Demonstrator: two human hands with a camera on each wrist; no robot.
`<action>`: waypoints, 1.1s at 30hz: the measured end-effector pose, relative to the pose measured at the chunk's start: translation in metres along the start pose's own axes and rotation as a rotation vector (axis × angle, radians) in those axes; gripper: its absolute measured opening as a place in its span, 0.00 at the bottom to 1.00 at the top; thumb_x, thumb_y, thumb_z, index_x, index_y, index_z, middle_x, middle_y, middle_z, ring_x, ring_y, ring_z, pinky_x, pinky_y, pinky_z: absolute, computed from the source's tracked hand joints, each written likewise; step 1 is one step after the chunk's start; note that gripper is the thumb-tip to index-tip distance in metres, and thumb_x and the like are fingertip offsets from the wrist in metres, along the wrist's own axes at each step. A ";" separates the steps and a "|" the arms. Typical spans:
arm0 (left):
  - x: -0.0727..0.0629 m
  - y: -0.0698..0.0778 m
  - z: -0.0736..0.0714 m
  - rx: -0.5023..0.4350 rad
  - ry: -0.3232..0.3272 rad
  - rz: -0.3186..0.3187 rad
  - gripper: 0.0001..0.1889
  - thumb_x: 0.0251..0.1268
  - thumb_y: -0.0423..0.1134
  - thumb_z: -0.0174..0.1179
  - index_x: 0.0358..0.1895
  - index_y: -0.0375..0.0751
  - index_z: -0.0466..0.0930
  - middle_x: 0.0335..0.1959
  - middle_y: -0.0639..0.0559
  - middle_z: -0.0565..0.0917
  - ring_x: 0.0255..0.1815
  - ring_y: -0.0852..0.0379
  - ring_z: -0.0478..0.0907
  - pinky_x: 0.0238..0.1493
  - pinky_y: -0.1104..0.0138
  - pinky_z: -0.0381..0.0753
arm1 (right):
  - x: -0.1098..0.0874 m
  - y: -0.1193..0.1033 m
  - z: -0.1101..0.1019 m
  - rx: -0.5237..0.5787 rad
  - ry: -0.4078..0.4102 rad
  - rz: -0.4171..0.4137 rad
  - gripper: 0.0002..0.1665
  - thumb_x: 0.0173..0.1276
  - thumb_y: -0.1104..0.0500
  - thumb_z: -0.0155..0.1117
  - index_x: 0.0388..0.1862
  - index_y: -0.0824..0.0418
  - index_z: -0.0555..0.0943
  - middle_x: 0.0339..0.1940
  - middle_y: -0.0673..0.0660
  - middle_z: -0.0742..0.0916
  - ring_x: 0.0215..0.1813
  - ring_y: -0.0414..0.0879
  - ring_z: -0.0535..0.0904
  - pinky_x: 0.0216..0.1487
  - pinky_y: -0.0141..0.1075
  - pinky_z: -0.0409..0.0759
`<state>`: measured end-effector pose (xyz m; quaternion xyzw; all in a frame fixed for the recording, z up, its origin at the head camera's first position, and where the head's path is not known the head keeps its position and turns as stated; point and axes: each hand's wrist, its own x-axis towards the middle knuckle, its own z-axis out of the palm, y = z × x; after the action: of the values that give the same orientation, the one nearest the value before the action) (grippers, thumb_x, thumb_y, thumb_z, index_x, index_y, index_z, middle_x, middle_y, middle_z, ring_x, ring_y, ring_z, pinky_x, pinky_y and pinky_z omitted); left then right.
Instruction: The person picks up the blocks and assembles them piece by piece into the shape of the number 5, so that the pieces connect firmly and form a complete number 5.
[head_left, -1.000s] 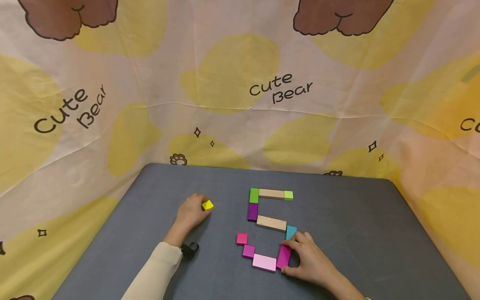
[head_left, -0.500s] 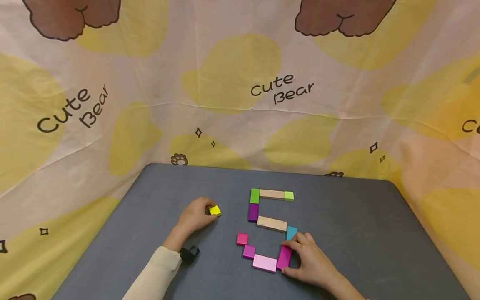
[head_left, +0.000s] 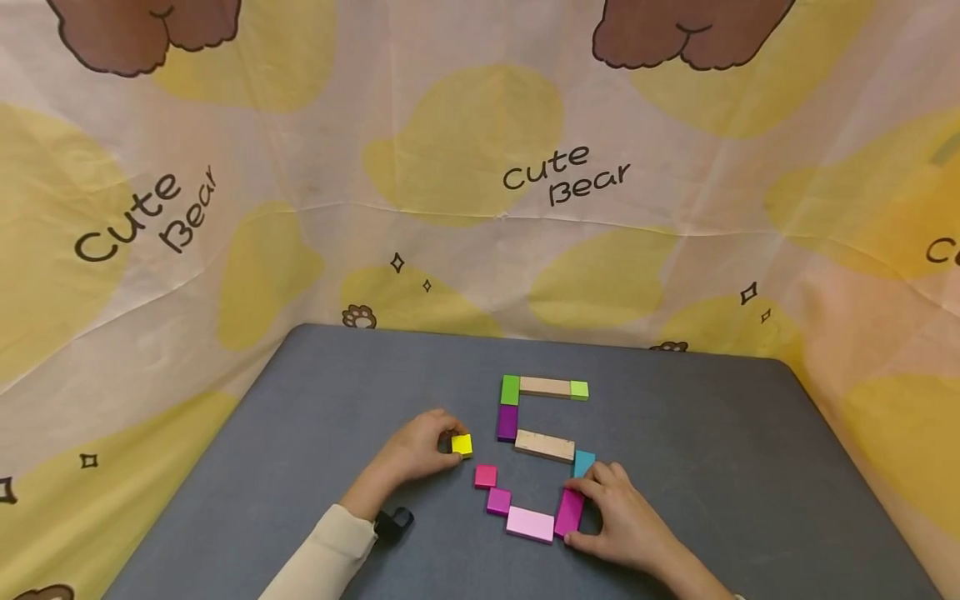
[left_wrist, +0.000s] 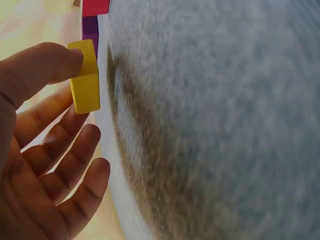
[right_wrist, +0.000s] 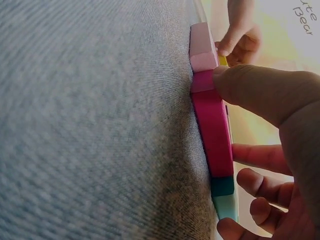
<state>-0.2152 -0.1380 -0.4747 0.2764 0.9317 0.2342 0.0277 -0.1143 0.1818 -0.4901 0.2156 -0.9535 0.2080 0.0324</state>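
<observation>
In the head view my left hand (head_left: 416,450) pinches a small yellow block (head_left: 462,446) between thumb and fingers, just up and left of a red-pink block (head_left: 486,477). The left wrist view has the thumb on the near face of that yellow block (left_wrist: 86,92), held over the table, the other fingers loosely bent. My right hand (head_left: 626,521) spans a magenta block (head_left: 569,512), thumb at its near end and index finger at its far end. This block stands between a light pink block (head_left: 530,525) and a teal block (head_left: 583,464).
More blocks form a figure like a 5 on the grey table (head_left: 337,367): a magenta-purple one (head_left: 498,501), wooden ones (head_left: 544,445), a purple one (head_left: 507,422) and green ones (head_left: 510,390). Printed cloth (head_left: 450,183) hangs behind the table and at both sides.
My left hand has moved right and nearer to me with the yellow block, coming close to the red-pink block. The right hand has stayed on the magenta block.
</observation>
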 end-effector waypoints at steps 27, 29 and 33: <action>0.007 0.016 0.011 0.017 -0.086 0.042 0.15 0.53 0.42 0.69 0.46 0.45 0.85 0.39 0.55 0.82 0.37 0.62 0.74 0.45 0.66 0.79 | -0.004 0.000 -0.001 0.002 0.007 0.011 0.34 0.44 0.38 0.77 0.49 0.51 0.84 0.35 0.40 0.74 0.41 0.37 0.61 0.35 0.29 0.68; 0.007 0.016 0.011 0.012 -0.088 0.042 0.16 0.53 0.41 0.69 0.46 0.46 0.85 0.39 0.56 0.82 0.37 0.61 0.74 0.45 0.66 0.79 | -0.003 0.000 -0.002 0.003 -0.003 0.019 0.34 0.43 0.38 0.77 0.49 0.51 0.84 0.35 0.41 0.74 0.40 0.37 0.61 0.35 0.28 0.68; 0.007 0.016 0.011 0.004 -0.082 0.047 0.15 0.53 0.41 0.69 0.46 0.46 0.85 0.39 0.56 0.82 0.37 0.61 0.74 0.45 0.65 0.78 | -0.002 0.001 -0.002 0.007 -0.020 0.023 0.35 0.44 0.37 0.77 0.50 0.51 0.84 0.36 0.41 0.74 0.40 0.37 0.61 0.35 0.28 0.67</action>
<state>-0.2109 -0.1184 -0.4768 0.3077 0.9235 0.2212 0.0599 -0.1130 0.1843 -0.4885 0.2069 -0.9555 0.2095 0.0197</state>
